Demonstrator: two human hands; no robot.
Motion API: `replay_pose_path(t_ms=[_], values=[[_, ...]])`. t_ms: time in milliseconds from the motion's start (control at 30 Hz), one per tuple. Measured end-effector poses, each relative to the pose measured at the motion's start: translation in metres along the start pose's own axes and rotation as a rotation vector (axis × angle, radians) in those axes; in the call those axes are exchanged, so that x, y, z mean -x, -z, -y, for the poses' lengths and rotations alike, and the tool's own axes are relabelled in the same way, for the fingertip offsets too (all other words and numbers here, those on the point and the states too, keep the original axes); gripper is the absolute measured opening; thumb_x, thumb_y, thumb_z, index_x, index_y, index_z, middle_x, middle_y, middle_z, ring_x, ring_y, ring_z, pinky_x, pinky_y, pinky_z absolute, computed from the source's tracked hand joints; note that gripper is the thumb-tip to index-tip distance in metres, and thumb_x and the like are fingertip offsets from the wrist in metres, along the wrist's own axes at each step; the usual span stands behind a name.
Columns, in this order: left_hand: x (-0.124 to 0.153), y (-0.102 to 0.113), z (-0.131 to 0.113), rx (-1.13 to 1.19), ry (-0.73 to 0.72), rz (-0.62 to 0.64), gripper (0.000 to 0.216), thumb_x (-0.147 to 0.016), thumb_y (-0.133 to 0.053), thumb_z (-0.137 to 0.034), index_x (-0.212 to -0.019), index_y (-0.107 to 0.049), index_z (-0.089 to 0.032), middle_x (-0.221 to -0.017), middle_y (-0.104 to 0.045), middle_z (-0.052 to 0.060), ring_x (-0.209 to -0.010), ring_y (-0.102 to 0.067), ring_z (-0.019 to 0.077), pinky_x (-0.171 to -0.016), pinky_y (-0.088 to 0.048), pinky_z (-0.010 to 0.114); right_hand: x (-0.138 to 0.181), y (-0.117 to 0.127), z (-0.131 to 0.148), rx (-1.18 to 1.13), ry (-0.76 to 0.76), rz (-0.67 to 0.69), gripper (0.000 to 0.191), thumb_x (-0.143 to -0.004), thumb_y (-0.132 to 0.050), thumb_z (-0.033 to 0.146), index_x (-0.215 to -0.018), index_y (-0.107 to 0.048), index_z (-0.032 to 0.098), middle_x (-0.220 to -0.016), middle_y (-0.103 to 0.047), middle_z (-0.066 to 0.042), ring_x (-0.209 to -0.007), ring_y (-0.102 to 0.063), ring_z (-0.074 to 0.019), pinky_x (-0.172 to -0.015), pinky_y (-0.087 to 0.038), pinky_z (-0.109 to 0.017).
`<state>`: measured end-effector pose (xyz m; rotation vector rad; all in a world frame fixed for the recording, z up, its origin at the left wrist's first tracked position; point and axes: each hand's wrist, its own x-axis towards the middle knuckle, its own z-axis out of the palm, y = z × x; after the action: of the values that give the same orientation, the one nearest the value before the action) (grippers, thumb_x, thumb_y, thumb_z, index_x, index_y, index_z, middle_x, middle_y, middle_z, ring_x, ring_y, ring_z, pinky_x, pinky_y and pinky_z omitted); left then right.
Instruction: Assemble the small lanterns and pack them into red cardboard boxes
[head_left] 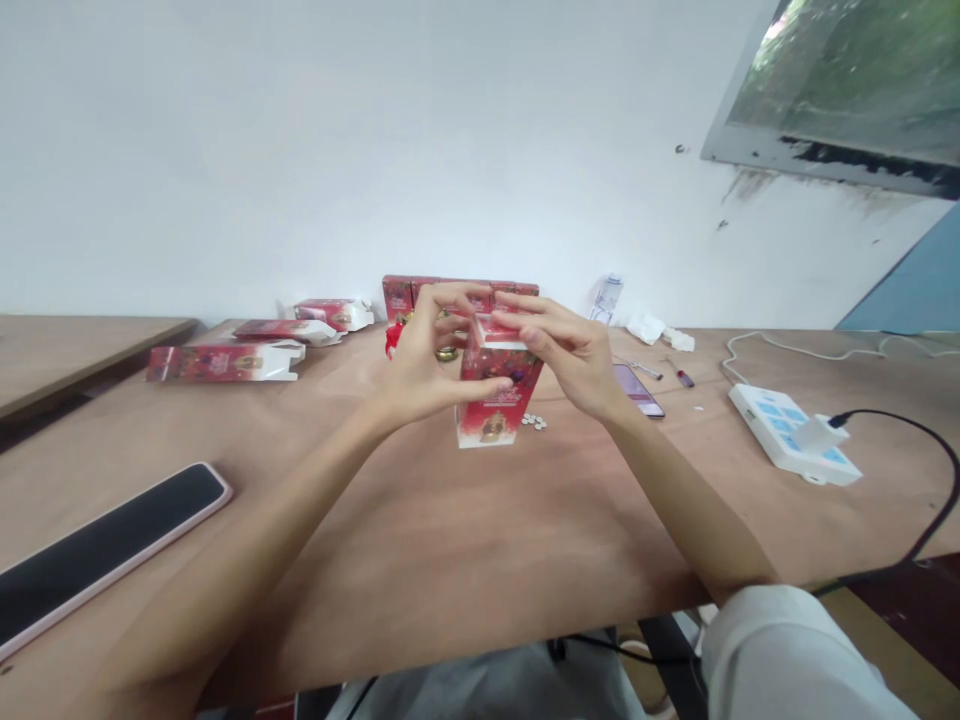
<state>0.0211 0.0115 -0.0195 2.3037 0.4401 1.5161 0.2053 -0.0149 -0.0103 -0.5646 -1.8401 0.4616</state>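
A red printed cardboard box (495,398) is held up above the table, its white-edged top flap facing me. My left hand (431,355) grips the box from the left, thumb across its front face and fingers curled behind the top. My right hand (566,350) is closed on the upper right edge, with its fingertips and thumb at the top flap. Behind the hands stands a row of similar red boxes (397,297) against the wall. A small gold object (446,354) shows partly beside my left hand, and several small silvery discs (534,421) lie near the held box.
Flattened or open red cartons (225,362) lie at the left. A large phone (112,555) rests near the left front, and another phone (637,390) lies behind my right forearm. A small screwdriver (681,375), crumpled tissue (646,327) and a white power strip (793,435) with cables are at the right.
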Motion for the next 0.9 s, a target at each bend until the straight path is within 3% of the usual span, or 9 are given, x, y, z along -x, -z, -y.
replay_pose_path(t_ms=[200, 333, 433, 567, 700, 800, 900], values=[[-0.003, 0.003, 0.003, 0.008, 0.042, -0.055, 0.058, -0.060, -0.080, -0.033, -0.102, -0.041, -0.024, -0.124, -0.049, 0.007, -0.109, -0.056, 0.0221, -0.084, -0.054, 0.035, 0.001, 0.006, 0.003, 0.128, -0.041, 0.250, 0.049, -0.080, -0.059, 0.052, -0.127, -0.051, 0.039, -0.143, -0.039, 0.002, -0.139, -0.025, -0.0271, -0.105, -0.038, -0.049], [-0.007, 0.011, 0.007, 0.014, 0.133, 0.027, 0.049, -0.069, -0.073, -0.039, -0.105, -0.043, -0.024, -0.125, -0.049, 0.007, -0.106, -0.058, 0.0201, -0.084, -0.054, 0.034, -0.001, 0.015, -0.007, 0.178, -0.068, 0.292, 0.065, -0.077, -0.063, 0.051, -0.135, -0.038, 0.039, -0.143, -0.035, -0.002, -0.133, -0.033, -0.0275, -0.096, -0.048, -0.045], [-0.012, 0.027, 0.009, -0.067, 0.177, 0.080, 0.036, -0.079, -0.062, -0.041, -0.106, -0.047, -0.023, -0.122, -0.052, 0.007, -0.106, -0.058, 0.0199, -0.085, -0.053, 0.035, -0.004, 0.030, -0.026, 0.287, -0.096, 0.237, 0.061, -0.078, -0.064, 0.044, -0.134, -0.040, 0.037, -0.138, -0.036, -0.004, -0.128, -0.039, -0.0266, -0.094, -0.050, -0.044], [-0.017, 0.057, 0.005, -0.268, 0.225, -0.019, 0.030, -0.078, -0.062, -0.038, -0.101, -0.053, -0.021, -0.113, -0.060, 0.006, -0.101, -0.060, 0.0197, -0.083, -0.052, 0.034, -0.006, 0.062, -0.074, 0.501, -0.190, 0.108, 0.056, -0.077, -0.064, 0.029, -0.130, -0.047, 0.034, -0.135, -0.035, -0.007, -0.126, -0.041, -0.0274, -0.091, -0.052, -0.044], [-0.021, 0.082, -0.007, -0.344, 0.297, -0.091, 0.024, -0.076, -0.063, -0.033, -0.094, -0.057, -0.019, -0.100, -0.064, 0.004, -0.092, -0.062, 0.0168, -0.075, -0.052, 0.030, 0.000, 0.089, -0.138, 0.580, -0.264, -0.156, 0.060, -0.068, -0.067, 0.022, -0.126, -0.052, 0.031, -0.133, -0.037, -0.007, -0.125, -0.042, -0.0274, -0.101, -0.042, -0.047], [-0.021, 0.094, -0.017, -0.369, 0.297, -0.147, 0.021, -0.073, -0.064, -0.030, -0.088, -0.058, -0.017, -0.090, -0.064, 0.002, -0.084, -0.063, 0.0155, -0.076, -0.052, 0.032, 0.011, 0.094, -0.171, 0.564, -0.375, -0.301, 0.063, -0.063, -0.065, 0.016, -0.125, -0.053, 0.024, -0.133, -0.036, -0.009, -0.123, -0.044, -0.0272, -0.102, -0.041, -0.043], [-0.020, 0.102, -0.025, -0.393, 0.284, -0.198, 0.022, -0.071, -0.064, -0.029, -0.088, -0.059, -0.016, -0.084, -0.064, 0.001, -0.078, -0.063, 0.0154, -0.075, -0.052, 0.036, 0.023, 0.092, -0.184, 0.641, -0.462, -0.300, 0.059, -0.061, -0.059, 0.010, -0.119, -0.057, 0.020, -0.134, -0.036, -0.010, -0.130, -0.036, -0.0275, -0.108, -0.032, -0.042]])
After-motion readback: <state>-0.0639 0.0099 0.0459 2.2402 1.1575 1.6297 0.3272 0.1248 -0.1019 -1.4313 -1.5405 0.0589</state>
